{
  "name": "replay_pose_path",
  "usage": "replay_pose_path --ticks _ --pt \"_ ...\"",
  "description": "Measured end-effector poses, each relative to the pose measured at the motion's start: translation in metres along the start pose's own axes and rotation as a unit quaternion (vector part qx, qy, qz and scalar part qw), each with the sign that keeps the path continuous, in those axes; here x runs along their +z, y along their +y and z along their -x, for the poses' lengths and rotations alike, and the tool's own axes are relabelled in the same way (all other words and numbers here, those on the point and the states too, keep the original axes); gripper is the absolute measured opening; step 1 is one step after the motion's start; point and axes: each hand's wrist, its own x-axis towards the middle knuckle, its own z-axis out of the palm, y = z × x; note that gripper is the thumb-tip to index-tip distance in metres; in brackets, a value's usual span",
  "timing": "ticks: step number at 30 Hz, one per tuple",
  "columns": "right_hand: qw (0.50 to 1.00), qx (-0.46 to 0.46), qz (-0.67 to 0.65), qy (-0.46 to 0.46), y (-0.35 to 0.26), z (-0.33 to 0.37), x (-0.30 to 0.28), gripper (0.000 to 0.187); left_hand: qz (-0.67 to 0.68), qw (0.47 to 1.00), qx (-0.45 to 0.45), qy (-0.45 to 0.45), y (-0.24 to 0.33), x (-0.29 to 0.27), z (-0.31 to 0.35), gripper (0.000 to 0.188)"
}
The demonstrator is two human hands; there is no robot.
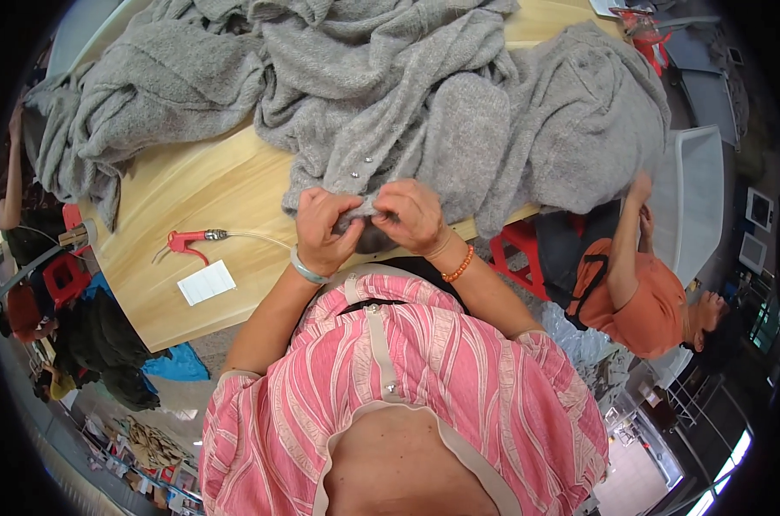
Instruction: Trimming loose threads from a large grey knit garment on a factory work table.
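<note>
A fuzzy grey knit cardigan [459, 129] with small shiny buttons [361, 168] lies over the table, its lower front edge at the table's near side. My left hand [327, 230] pinches that edge between thumb and fingers. Close beside it, my right hand [411, 215] has its fingers curled on the same edge, a small bit of knit showing between the two hands. What lies inside the fingertips is hidden. A bangle circles my left wrist, and an orange bead bracelet [459, 265] my right.
On the wooden table [227, 189] at left lie a red air blow gun [188, 241] with its hose and a white card [206, 283]. More grey knitwear [166, 77] heaps at the far left. A co-worker in orange [635, 297] sits at the right, by a pale bin [700, 198].
</note>
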Motion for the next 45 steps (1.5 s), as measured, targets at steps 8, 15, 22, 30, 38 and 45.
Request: replay_pose_path --ticks 8,15,22,30,38,45 --pt "0.996 -0.082 -0.037 0.013 -0.02 -0.027 -0.015 0.033 -0.03 0.99 0.135 0.034 0.027 -0.023 -0.02 0.039" --pt "0.995 -0.093 -0.005 0.018 -0.031 -0.031 -0.03 0.032 -0.066 0.978 0.196 0.031 0.042 -0.024 -0.028 0.037" --pt "0.997 -0.069 -0.004 -0.022 -0.029 -0.031 -0.03 0.027 -0.004 0.994 0.084 0.067 0.041 -0.014 -0.021 0.038" --pt "0.997 -0.06 -0.033 -0.02 -0.029 -0.022 -0.026 0.029 -0.002 0.994 0.107 0.012 0.037 -0.018 -0.011 0.04" --pt "0.996 -0.071 -0.055 -0.007 -0.024 -0.019 -0.025 0.03 -0.007 0.992 0.117 0.045 0.037 -0.012 -0.01 0.042" --pt "0.997 -0.051 -0.021 -0.048 -0.029 -0.022 -0.026 0.025 -0.008 0.995 0.094 0.039 0.034 -0.009 -0.007 0.039"
